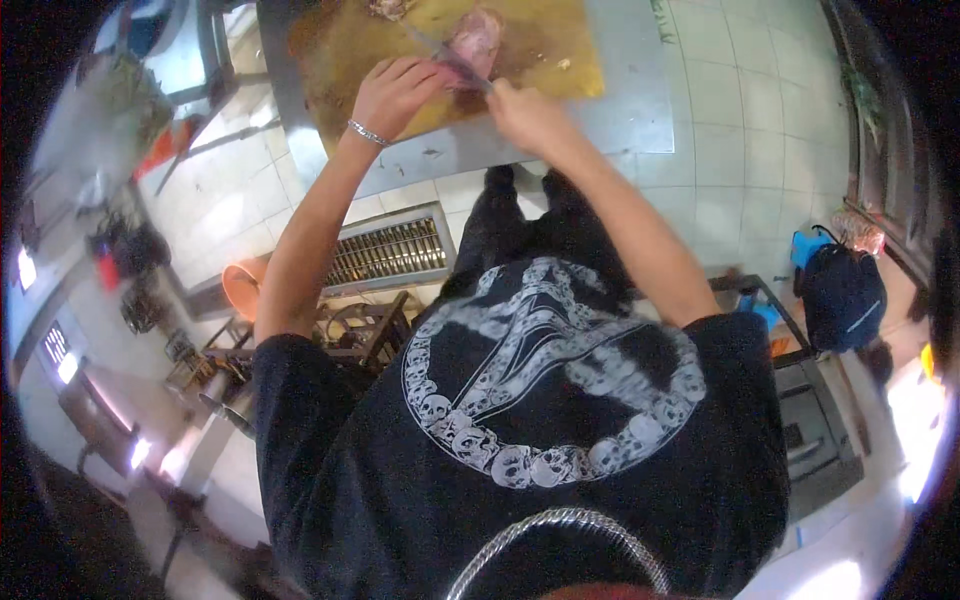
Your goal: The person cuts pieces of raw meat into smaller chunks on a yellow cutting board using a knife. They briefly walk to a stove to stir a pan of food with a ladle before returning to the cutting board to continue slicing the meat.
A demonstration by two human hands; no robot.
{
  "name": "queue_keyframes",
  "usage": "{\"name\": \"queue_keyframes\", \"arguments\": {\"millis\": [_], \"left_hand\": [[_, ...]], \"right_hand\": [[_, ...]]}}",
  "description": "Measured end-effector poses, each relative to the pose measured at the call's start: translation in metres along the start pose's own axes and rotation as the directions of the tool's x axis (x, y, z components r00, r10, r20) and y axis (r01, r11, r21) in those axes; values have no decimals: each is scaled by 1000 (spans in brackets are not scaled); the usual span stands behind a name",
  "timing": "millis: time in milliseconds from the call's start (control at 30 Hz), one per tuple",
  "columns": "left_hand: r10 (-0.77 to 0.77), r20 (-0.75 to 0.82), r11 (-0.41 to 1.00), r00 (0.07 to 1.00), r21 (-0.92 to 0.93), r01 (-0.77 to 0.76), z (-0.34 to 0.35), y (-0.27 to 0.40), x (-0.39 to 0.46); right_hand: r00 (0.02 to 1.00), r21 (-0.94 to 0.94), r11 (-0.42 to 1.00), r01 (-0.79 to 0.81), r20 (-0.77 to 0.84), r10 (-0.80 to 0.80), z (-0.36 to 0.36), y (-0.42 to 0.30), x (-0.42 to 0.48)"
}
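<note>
A piece of raw pink meat [480,39] lies on a yellow, stained cutting board [555,45] at the top of the view. My left hand [397,88], with a silver chain bracelet at the wrist, holds the meat's near left end. Its fingertips are partly hidden by the blade. In my right hand [525,112] is the handle of a knife [450,58]. The blurred blade slants up and left across the meat, close to my left fingers. How deep it cuts cannot be seen. A smaller piece of meat [390,7] sits at the board's far edge.
The board rests on a metal-topped table [634,112]. Below its near edge, a floor drain grate [390,251] is set in the tiles. An orange bucket [244,291] and a dark wooden stool [375,326] stand at left. A dark bag [840,296] is at right.
</note>
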State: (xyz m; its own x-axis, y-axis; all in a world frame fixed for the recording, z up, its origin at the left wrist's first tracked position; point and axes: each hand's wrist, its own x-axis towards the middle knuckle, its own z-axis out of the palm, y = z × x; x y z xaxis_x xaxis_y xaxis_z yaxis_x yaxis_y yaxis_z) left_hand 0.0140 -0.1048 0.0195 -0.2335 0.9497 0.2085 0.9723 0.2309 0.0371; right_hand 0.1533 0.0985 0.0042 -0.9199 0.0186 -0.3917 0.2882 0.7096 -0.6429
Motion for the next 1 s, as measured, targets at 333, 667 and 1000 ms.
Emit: {"name": "queue_keyframes", "arguments": {"millis": [333, 667, 1000], "left_hand": [[20, -66, 999, 998, 47, -17, -5, 18, -3], [43, -140, 999, 989, -20, -46, 3, 29, 17], [-457, 158, 667, 876, -591, 454, 12, 53, -5]], "right_hand": [[977, 49, 979, -197, 96, 192, 5, 16, -116], [984, 15, 998, -56, -168, 58, 26, 16, -27], [927, 33, 926, -376, 25, 375, 27, 44, -203]]}}
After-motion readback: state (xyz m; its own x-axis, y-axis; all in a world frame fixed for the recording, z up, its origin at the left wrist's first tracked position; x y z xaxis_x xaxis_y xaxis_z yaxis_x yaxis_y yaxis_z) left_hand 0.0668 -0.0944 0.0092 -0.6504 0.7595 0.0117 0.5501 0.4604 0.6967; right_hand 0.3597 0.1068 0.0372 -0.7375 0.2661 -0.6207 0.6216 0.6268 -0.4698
